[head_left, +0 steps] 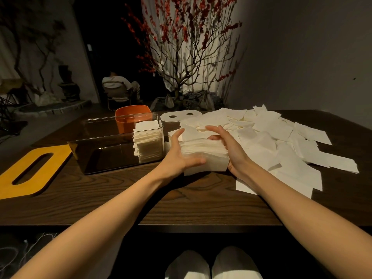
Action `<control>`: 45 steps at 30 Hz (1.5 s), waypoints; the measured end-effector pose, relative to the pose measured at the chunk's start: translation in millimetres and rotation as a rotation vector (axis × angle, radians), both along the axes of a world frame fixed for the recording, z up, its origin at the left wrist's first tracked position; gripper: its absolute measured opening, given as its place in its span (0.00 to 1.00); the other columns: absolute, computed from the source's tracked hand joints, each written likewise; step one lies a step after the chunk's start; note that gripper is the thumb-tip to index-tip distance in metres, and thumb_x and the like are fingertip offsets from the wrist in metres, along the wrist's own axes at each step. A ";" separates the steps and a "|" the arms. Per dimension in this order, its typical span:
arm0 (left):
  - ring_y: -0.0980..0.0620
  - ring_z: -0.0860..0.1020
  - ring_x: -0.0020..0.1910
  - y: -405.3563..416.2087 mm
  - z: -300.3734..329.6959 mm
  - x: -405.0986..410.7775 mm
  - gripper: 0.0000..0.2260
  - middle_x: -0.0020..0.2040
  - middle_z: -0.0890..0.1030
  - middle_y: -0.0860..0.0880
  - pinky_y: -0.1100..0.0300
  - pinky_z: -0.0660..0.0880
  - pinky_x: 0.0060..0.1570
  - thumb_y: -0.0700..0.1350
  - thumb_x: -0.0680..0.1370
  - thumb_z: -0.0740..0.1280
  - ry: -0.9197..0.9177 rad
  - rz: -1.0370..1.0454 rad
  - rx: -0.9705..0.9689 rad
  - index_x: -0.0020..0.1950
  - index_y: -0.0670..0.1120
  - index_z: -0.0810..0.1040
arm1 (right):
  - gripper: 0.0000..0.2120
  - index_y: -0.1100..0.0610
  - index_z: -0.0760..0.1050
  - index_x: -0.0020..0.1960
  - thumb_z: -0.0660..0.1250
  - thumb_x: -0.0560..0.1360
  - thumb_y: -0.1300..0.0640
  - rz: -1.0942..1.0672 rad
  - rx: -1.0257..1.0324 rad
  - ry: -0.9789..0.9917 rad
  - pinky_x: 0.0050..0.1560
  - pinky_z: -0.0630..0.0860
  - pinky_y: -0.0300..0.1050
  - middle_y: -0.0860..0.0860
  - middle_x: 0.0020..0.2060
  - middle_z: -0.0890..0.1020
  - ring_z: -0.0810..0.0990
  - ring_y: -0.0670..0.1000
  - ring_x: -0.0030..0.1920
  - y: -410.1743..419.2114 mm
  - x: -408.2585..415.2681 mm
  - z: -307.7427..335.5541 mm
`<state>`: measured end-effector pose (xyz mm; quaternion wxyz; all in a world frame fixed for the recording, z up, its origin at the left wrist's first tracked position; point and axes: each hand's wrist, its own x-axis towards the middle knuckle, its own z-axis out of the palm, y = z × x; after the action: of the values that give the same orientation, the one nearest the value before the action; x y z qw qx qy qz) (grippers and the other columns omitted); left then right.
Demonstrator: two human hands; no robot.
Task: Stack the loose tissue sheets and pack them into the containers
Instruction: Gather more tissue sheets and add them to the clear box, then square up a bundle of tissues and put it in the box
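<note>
Dim room, grey walls (302,57). A lit tree (187,47) with red blossoms stands behind a dark wooden table (181,202) — left of the tree, a seated person (118,85) in a dark doorway.

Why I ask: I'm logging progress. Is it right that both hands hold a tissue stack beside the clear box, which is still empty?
Not quite: in the head view the clear box already holds tissues at its right end. Both hands, left hand and right hand, do hold the tissue stack beside it.

The room around me is dim, warm light falls on the table (201,198), corners darken, and straight lines bow at the edges.
</note>
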<state>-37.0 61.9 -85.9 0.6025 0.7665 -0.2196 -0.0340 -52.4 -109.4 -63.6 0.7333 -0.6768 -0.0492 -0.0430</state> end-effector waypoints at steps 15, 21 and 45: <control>0.51 0.70 0.65 2.1 4.0 1.7 0.43 0.68 0.67 0.47 0.57 0.70 0.65 0.42 0.68 0.78 0.038 0.039 -0.027 0.74 0.50 0.54 | 0.47 0.42 0.46 0.77 0.74 0.69 0.54 0.296 -0.550 -0.055 0.50 0.67 0.21 0.47 0.75 0.52 0.57 0.43 0.66 -36.3 -5.1 0.5; 0.55 0.71 0.58 2.0 5.4 2.8 0.39 0.62 0.68 0.51 0.70 0.73 0.48 0.41 0.72 0.74 0.058 0.065 0.002 0.75 0.48 0.54 | 0.39 0.42 0.51 0.76 0.70 0.74 0.56 0.250 -0.480 -0.018 0.64 0.59 0.35 0.53 0.77 0.52 0.52 0.52 0.76 -39.4 -5.4 4.9; 0.53 0.74 0.58 -2.4 9.1 1.9 0.19 0.57 0.73 0.51 0.62 0.72 0.54 0.47 0.75 0.72 -0.156 0.155 0.184 0.61 0.48 0.69 | 0.24 0.50 0.74 0.64 0.69 0.72 0.40 0.175 -0.571 -0.068 0.63 0.74 0.57 0.49 0.57 0.80 0.78 0.51 0.59 -24.9 -1.9 -4.9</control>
<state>-35.1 59.5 -76.8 0.5115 0.8336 -0.2020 0.0521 -54.3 -134.3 -68.5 0.5120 -0.8471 -0.1421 0.0134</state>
